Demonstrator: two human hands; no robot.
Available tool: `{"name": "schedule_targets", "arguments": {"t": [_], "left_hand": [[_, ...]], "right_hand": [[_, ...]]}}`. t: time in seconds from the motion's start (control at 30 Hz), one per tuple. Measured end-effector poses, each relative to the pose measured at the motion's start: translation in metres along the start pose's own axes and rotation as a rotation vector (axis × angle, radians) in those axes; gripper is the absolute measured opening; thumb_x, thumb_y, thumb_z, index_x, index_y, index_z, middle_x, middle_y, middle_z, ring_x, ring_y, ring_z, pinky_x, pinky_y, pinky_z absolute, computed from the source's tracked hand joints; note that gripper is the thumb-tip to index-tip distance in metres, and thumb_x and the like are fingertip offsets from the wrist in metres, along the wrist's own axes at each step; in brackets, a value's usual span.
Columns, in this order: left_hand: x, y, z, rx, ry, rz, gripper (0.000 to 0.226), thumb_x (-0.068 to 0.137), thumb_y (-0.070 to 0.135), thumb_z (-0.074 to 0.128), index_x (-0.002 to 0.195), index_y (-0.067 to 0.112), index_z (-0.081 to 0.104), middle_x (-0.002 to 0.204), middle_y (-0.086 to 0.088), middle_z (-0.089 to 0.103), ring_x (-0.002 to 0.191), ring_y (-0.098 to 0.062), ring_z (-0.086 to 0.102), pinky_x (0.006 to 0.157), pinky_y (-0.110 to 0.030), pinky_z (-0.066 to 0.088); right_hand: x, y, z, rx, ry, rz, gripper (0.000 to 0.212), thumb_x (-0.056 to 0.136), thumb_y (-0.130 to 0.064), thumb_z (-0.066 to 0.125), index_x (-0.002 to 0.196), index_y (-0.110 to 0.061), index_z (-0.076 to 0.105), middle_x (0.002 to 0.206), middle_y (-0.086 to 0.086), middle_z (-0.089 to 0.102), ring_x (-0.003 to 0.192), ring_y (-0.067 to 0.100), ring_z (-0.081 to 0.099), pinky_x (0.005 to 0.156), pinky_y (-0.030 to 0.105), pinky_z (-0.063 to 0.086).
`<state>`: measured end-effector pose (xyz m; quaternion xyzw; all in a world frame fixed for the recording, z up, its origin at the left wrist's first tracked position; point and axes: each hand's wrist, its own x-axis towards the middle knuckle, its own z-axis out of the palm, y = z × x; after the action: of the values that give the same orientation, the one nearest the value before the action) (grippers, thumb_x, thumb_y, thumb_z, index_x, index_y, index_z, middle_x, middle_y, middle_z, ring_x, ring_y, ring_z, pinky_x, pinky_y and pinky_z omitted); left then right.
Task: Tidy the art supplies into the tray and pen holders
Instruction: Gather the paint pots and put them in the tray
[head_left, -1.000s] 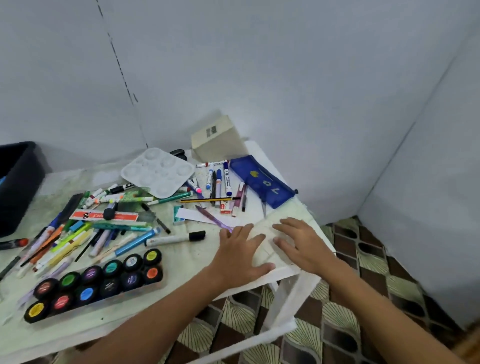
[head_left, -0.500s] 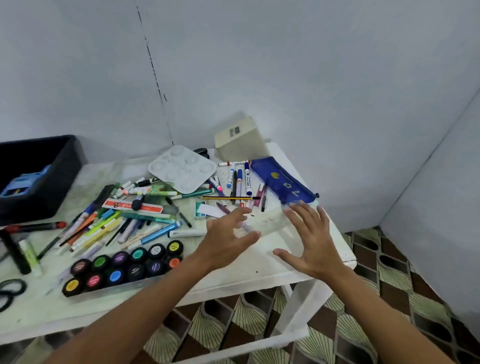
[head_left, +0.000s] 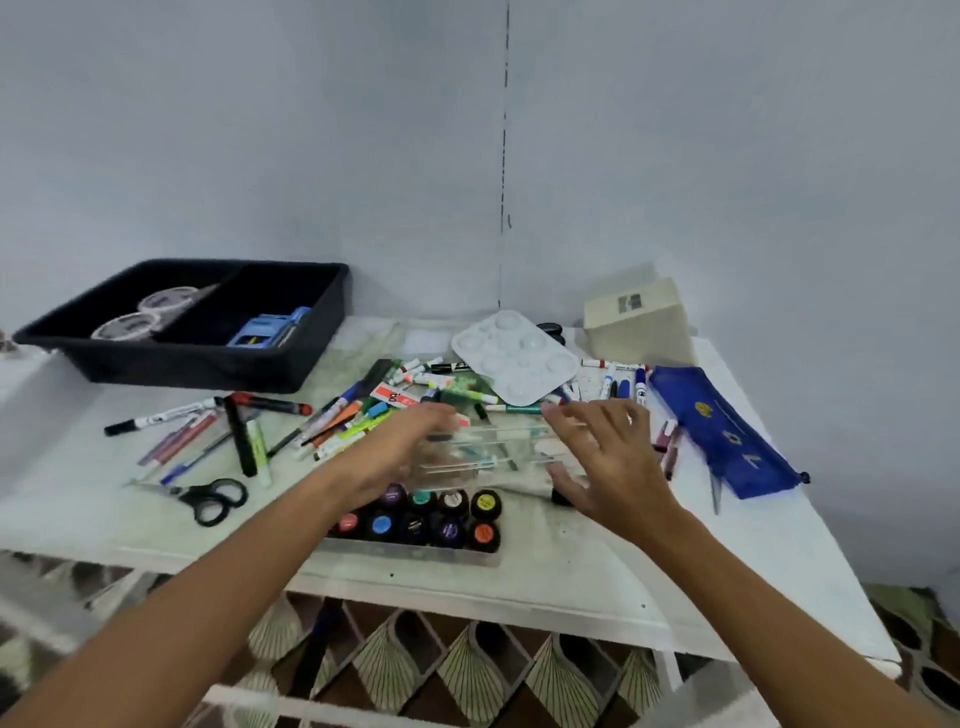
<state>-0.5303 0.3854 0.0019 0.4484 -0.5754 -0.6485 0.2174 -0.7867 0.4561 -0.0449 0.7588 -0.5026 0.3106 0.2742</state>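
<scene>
Both hands hold a clear holder (head_left: 488, 449) above the desk (head_left: 727, 561): left hand (head_left: 410, 449) curled on one end, right hand (head_left: 608, 457) spread against the other.

1. Your left hand (head_left: 402, 457) and right hand (head_left: 615, 467) are both bare; you wear no gloves.
2. Your forearms are bare from the wrists to the bottom edge of the view, with no sleeve showing on either one.
3. Your wrists and fingers carry no watch, band or ring that can be made out; motion blurs the left fingers.
</scene>
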Motion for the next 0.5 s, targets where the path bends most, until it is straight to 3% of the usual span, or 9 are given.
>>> {"name": "schedule_targets", "arguments": {"t": [0.1, 0.23, 0.37, 0.43, 0.5], "left_hand": [[-0.01, -0.008, -0.032, -0.122, -0.045, -0.093, 0.048, 0.079, 0.036, 0.065, 0.121, 0.013, 0.058, 0.108, -0.022, 0.07, 0.099, -0.039, 0.068, 0.08, -0.039, 0.057], [-0.014, -0.019, -0.066, -0.187, -0.046, -0.141, 0.065, 0.075, 0.043, 0.064, 0.132, 0.016, 0.047, 0.113, -0.027, 0.066, 0.1, -0.046, 0.065, 0.085, -0.04, 0.051], [-0.014, -0.026, -0.089, -0.247, -0.029, -0.119, 0.071, 0.076, 0.052, 0.066, 0.134, 0.017, 0.045, 0.118, -0.025, 0.065, 0.089, -0.047, 0.067, 0.092, -0.055, 0.051], [-0.015, -0.026, -0.093, -0.217, 0.065, -0.07, 0.069, 0.075, 0.063, 0.065, 0.13, 0.024, 0.048, 0.117, -0.019, 0.067, 0.087, -0.045, 0.068, 0.087, -0.052, 0.053], [-0.017, -0.026, -0.095, -0.072, 0.243, 0.09, 0.061, 0.074, 0.067, 0.061, 0.122, 0.032, 0.052, 0.117, -0.012, 0.068, 0.09, -0.033, 0.071, 0.077, -0.04, 0.058]], "right_hand": [[0.023, -0.014, 0.009, 0.096, -0.051, -0.065, 0.053, 0.072, -0.025, 0.08, 0.12, -0.011, 0.065, 0.11, 0.01, 0.065, 0.102, 0.028, 0.052, 0.086, 0.045, 0.041], [0.047, -0.032, 0.019, 0.111, -0.183, -0.138, 0.077, 0.069, -0.046, 0.078, 0.135, -0.019, 0.049, 0.12, 0.013, 0.06, 0.112, 0.03, 0.05, 0.096, 0.049, 0.038], [0.061, -0.049, 0.03, 0.06, -0.262, -0.136, 0.086, 0.06, -0.041, 0.084, 0.137, -0.017, 0.052, 0.121, 0.014, 0.061, 0.11, 0.033, 0.057, 0.094, 0.05, 0.042], [0.064, -0.054, 0.034, 0.067, -0.288, -0.124, 0.082, 0.061, -0.043, 0.079, 0.135, -0.015, 0.056, 0.12, 0.014, 0.061, 0.108, 0.033, 0.058, 0.089, 0.047, 0.043], [0.066, -0.059, 0.037, 0.083, -0.339, -0.092, 0.082, 0.062, -0.049, 0.071, 0.136, -0.015, 0.055, 0.119, 0.012, 0.061, 0.106, 0.032, 0.057, 0.086, 0.046, 0.043]]}}
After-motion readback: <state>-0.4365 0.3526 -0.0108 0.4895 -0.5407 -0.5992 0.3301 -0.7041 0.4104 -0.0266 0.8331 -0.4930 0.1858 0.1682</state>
